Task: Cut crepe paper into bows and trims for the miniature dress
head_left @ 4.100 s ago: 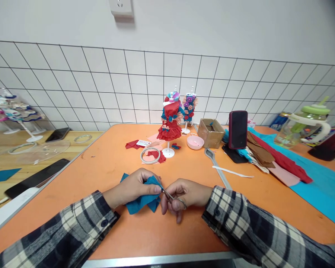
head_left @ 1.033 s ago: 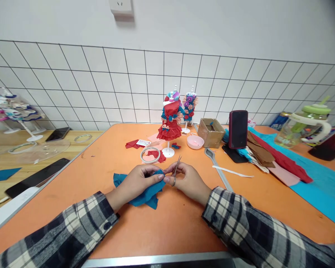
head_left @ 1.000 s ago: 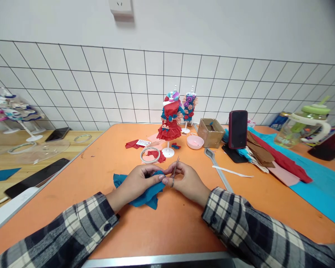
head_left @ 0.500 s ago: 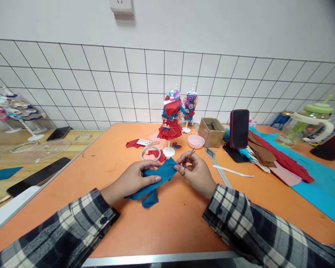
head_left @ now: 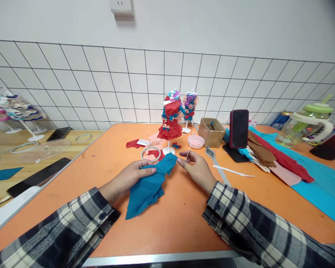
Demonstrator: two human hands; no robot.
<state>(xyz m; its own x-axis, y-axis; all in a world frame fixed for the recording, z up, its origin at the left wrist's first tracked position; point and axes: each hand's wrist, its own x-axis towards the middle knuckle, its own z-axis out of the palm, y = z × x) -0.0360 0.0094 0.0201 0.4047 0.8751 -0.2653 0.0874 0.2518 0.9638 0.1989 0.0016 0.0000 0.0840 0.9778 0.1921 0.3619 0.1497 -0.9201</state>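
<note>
My left hand [head_left: 132, 176] is closed on a creased piece of teal crepe paper [head_left: 146, 191], thumb on top. The sheet hangs down toward me, and its upper end reaches toward my right hand [head_left: 197, 167]. A small pair of scissors [head_left: 188, 152] is in my right hand, with a thin blade pointing up and the handles mostly hidden by the fingers. My right thumb is close to the paper's upper corner; I cannot tell if it touches. Behind the paper stands a small dress form [head_left: 171, 117] in a red ruffled dress with teal bows.
A roll of tape [head_left: 150, 153] lies among red and pink scraps. Further back are a pink bowl [head_left: 195, 141], a cardboard box [head_left: 211, 132] and a second dress form [head_left: 190, 106]. To the right, a phone [head_left: 239, 129] stands upright near coloured paper [head_left: 284, 158] and a jug [head_left: 304, 126].
The teal paper has turned and opened out, its lower part now hanging wider toward me. My right hand has shifted slightly from its upper end, and the scissors have tilted more upright.
</note>
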